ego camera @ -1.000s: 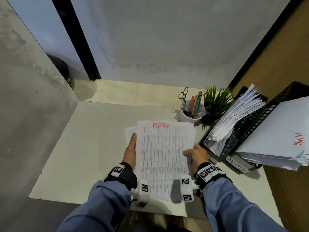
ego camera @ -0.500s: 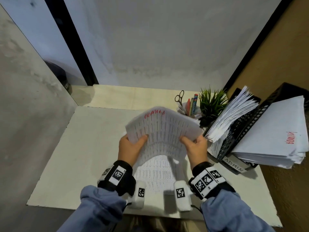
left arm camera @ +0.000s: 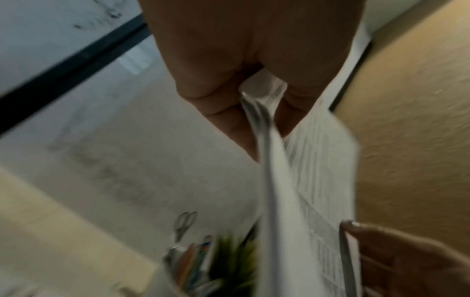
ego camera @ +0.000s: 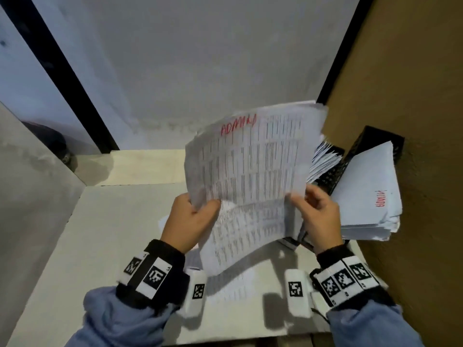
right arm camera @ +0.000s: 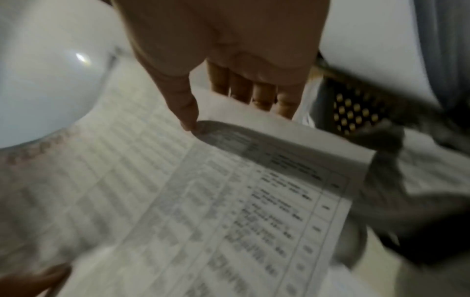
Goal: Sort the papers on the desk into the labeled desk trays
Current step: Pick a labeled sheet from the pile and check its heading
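I hold a stack of printed table sheets (ego camera: 253, 171) upright above the desk, with "ADMIN" in red at its top. My left hand (ego camera: 198, 211) pinches its left edge, thumb in front. My right hand (ego camera: 313, 209) grips its right edge, thumb on the front and fingers behind. In the left wrist view the paper stack (left arm camera: 284, 201) runs edge-on from my left hand (left arm camera: 257, 112). The right wrist view shows my right hand (right arm camera: 229, 100) on the paper stack (right arm camera: 229, 201). Black mesh desk trays (ego camera: 333, 171) stand at the right, full of papers; the front pile (ego camera: 368, 194) bears "ADMIN" in red.
More printed sheets (ego camera: 233, 284) lie on the white desk (ego camera: 100, 246) under the raised stack. A pen cup with scissors (left arm camera: 188, 261) and a small green plant (left arm camera: 234, 261) stand behind the stack. A brown wall (ego camera: 413, 96) closes the right side.
Both hands have lifted the ADMIN stack off the desk, stood it upright and carried it right toward the trays. It now hides the pen cup and plant in the head view.
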A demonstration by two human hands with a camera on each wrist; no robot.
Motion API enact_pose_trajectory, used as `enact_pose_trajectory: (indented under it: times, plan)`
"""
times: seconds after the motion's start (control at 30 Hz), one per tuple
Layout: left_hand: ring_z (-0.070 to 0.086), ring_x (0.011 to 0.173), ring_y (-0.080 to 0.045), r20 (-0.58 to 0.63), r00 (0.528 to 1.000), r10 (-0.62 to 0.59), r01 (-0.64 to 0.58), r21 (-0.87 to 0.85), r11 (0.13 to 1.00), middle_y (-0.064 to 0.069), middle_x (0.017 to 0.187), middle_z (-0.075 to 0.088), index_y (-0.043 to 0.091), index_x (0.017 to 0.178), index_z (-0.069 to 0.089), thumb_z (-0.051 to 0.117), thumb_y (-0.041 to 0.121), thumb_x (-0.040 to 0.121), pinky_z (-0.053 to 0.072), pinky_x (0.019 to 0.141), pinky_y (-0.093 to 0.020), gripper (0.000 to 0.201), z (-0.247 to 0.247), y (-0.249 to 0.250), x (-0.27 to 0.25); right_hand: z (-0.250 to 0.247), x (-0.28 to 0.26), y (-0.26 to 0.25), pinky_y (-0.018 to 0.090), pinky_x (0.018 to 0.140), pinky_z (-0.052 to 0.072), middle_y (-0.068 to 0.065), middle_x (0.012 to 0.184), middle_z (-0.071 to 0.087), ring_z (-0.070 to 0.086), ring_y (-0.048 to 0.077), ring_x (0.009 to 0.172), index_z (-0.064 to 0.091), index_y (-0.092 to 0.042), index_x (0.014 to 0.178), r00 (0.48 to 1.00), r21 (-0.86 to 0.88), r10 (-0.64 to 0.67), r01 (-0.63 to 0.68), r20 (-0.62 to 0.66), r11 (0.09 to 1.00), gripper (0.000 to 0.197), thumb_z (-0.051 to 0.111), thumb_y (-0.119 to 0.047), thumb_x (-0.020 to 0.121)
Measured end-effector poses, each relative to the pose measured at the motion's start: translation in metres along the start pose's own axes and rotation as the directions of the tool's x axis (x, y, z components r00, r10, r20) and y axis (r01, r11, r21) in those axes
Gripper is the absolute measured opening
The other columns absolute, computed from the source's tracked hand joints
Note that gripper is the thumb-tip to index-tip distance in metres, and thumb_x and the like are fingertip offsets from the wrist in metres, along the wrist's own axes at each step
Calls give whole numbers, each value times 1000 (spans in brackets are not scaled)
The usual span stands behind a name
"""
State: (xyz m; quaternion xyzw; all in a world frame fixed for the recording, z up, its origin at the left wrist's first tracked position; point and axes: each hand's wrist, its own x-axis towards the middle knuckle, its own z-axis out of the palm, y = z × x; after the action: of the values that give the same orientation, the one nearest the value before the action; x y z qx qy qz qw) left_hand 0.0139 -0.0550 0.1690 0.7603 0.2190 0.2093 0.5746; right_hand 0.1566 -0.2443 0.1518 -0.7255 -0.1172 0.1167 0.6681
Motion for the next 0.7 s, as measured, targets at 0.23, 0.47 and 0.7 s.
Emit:
enact_pose_trajectory:
  times: [0.23, 0.47, 0.7]
  plan:
    - [37, 44, -5, 64, 964, 260, -264, 69, 962, 5, 45, 44, 10, 54, 45, 58, 20, 83, 29, 45, -23, 34, 75, 81, 18, -106, 28, -21, 41, 91, 45, 14, 124, 49, 47, 26, 115, 53, -15, 124, 818, -413, -206, -42, -537, 910, 54, 74, -28, 77]
    - [65, 84, -21, 149, 901, 408, -434, 259, 863, -6, 102, 71, 16, 121, 62, 51, 4, 86, 44, 64, -15, 39, 158, 104, 42, -141, 50, 13, 37, 92, 46, 17, 125, 58, 58, 30, 108, 45, -1, 131, 761, -43, 420, -504, -494, 863, 70, 78, -11, 71]
    - [63, 101, -32, 201, 908, 367, -411, 257, 875, -14, 111, 68, 17, 130, 54, 48, -2, 80, 53, 83, -38, 54, 224, 86, 42, -145, 55, 20, 35, 67, 46, 15, 79, 62, 57, 24, 78, 64, 1, 80, 868, -120, 301, -374, -395, 920, 3, 63, 4, 79]
